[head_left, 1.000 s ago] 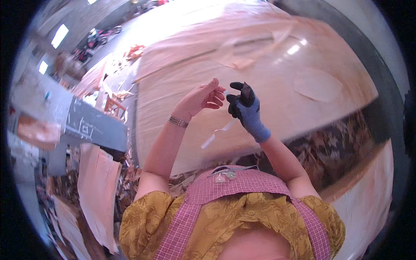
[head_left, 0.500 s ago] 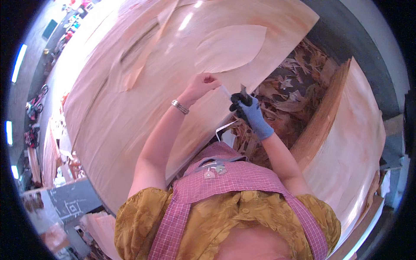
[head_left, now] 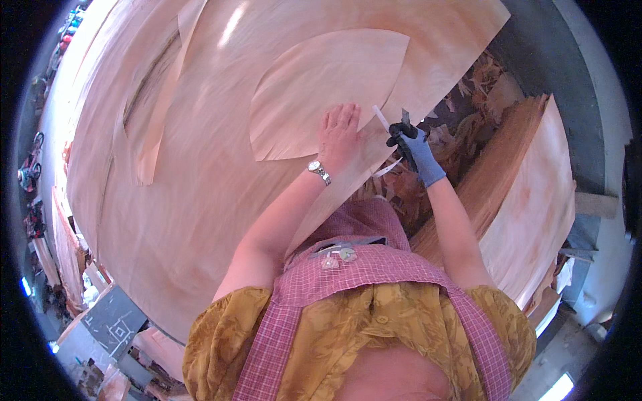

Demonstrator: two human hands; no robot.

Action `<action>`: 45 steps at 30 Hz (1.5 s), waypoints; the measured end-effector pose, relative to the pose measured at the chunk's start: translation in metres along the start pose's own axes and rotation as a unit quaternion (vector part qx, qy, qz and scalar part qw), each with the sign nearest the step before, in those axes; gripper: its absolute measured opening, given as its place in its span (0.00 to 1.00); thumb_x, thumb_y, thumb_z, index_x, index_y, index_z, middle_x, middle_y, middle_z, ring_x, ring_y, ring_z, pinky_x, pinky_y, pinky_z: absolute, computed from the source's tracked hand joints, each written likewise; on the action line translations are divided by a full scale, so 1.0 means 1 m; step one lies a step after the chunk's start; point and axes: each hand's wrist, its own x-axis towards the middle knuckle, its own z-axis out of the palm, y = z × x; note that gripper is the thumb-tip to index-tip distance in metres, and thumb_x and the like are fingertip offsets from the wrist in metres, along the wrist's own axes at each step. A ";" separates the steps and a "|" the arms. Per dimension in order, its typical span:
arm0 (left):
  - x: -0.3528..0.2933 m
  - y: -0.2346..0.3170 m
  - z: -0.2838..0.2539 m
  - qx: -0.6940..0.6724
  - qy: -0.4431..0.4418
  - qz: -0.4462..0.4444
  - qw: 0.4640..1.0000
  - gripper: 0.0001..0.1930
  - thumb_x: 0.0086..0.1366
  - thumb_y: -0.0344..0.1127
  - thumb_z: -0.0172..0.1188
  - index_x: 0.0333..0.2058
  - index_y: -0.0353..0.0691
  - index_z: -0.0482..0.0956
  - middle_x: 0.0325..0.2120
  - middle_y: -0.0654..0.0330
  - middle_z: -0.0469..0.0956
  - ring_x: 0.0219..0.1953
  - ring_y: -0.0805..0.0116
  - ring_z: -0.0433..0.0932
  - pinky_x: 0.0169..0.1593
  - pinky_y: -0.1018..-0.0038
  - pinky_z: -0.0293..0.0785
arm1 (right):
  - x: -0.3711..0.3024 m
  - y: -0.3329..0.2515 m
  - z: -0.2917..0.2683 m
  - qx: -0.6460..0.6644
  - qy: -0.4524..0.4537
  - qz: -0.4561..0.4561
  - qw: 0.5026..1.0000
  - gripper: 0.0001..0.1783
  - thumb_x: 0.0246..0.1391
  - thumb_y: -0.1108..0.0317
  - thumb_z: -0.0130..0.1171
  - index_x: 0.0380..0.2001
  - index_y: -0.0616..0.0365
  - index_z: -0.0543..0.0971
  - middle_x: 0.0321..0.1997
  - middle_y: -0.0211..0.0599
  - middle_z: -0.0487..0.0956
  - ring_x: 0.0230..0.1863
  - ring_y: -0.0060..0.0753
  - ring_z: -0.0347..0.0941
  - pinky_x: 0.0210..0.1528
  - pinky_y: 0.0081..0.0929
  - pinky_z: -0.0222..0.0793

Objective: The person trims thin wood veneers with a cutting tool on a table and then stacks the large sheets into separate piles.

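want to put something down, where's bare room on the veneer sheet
Bare: veneer sheet between narrow veneer strip and left forearm. Crowded: rounded veneer piece, partly under left hand; and around the gloved right hand, with white tape and veneer scraps beside it.

Right: a stack of wood sheets (head_left: pixel 518 190) is presenting its layered brown edge and pale, glossy top. Curled wood scraps (head_left: pixel 471 117) are lying in a loose heap beside that edge. Crumpled white material (head_left: pixel 566 274) is showing just beyond the stack's outer side. Lower right: a bright rectangle (head_left: pixel 557 389) is glowing near the rim. Lower left: a dark grey panel (head_left: pixel 119 322) is bearing white line markings, while a pinkish sheet (head_left: pixel 164 354) is lying near it. Far left: a motorcycle (head_left: pixel 30 174) is standing, small and blurred.
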 end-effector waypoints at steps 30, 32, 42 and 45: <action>0.120 0.059 0.024 0.057 -0.091 -0.051 0.993 0.33 0.61 0.38 0.57 0.65 0.43 0.60 0.65 0.57 0.61 0.66 0.58 0.60 0.66 0.59 0.55 | 0.200 -0.115 -0.114 -0.071 -0.110 -0.128 0.983 0.18 0.57 0.57 0.62 0.40 0.62 0.77 0.30 0.34 0.80 0.26 0.24 0.73 0.31 0.27 0.70; 0.167 0.055 0.047 0.063 -0.056 -0.019 0.996 0.33 0.62 0.37 0.56 0.66 0.43 0.59 0.66 0.55 0.60 0.66 0.58 0.61 0.64 0.61 0.58 | 0.228 -0.130 -0.106 -0.092 -0.076 -0.105 0.987 0.19 0.56 0.55 0.64 0.37 0.63 0.77 0.29 0.34 0.79 0.26 0.22 0.72 0.30 0.25 0.70; 0.247 0.052 0.086 0.152 -0.049 -0.018 0.987 0.34 0.60 0.49 0.57 0.65 0.55 0.61 0.66 0.58 0.59 0.63 0.58 0.61 0.62 0.55 0.57 | 0.218 -0.115 -0.119 -0.207 -0.042 -0.105 0.972 0.13 0.58 0.60 0.61 0.32 0.61 0.78 0.23 0.32 0.79 0.23 0.22 0.73 0.24 0.24 0.67; 0.247 0.056 0.095 0.139 -0.034 -0.027 0.989 0.32 0.60 0.50 0.58 0.63 0.58 0.64 0.65 0.58 0.60 0.63 0.57 0.61 0.62 0.55 0.57 | 0.190 -0.089 -0.121 -0.037 -0.011 -0.003 0.999 0.11 0.60 0.63 0.58 0.37 0.60 0.79 0.23 0.31 0.80 0.18 0.17 0.68 0.20 0.19 0.62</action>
